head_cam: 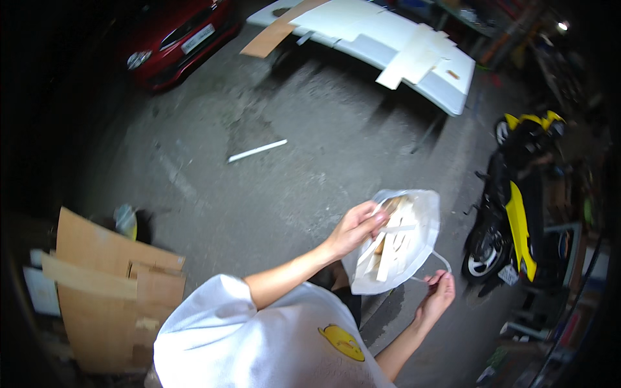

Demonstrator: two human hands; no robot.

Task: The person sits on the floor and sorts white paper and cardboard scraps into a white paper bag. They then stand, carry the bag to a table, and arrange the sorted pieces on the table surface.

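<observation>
A white bag [427,213] hangs between my hands, its mouth gaping upward. Inside lie several pale, flat strips [386,257], cardboard or thin wood, along with some browner pieces. My left hand [358,227] grips the bag's left rim; a blurred brown piece and a whitish band show by its fingertips, and I cannot tell whether it holds these too. On the right, a thin cord handle [442,259] loops out from the bag. My right hand [438,293] pinches that loop. The bag's underside is hidden from above.
A white table [458,94] bearing flat sheets [417,56] stands ahead. A white strip [257,151] lies on the concrete floor [301,184]. Right is a yellow-and-black motorcycle [518,218]; far left, a red car [179,43]. Brown panels [97,315] stand at lower left.
</observation>
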